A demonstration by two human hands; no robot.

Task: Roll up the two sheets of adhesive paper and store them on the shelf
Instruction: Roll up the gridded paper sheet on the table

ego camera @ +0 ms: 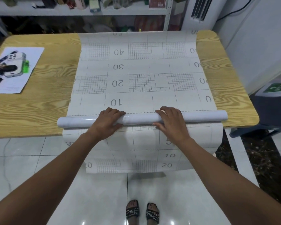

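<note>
Where the table ends at its near edge, I see the roll of adhesive paper lying parallel to that edge, glossy side out, spanning much of the table's width. Both the left hand and the right hand grasp the roll, with fingers curled over its top and thumbs against its near side. They sit apart, one on either side of its middle. Beyond the roll, the flat sheet lies grid side up and reaches the far edge, its zigzag-cut border just beside the roll. Below the roll, the hanging sheet drops over the near edge toward the tiled floor; I cannot tell whether it feeds into the roll. A printed page rests near the left edge. Behind the far edge stands the shelf.
</note>
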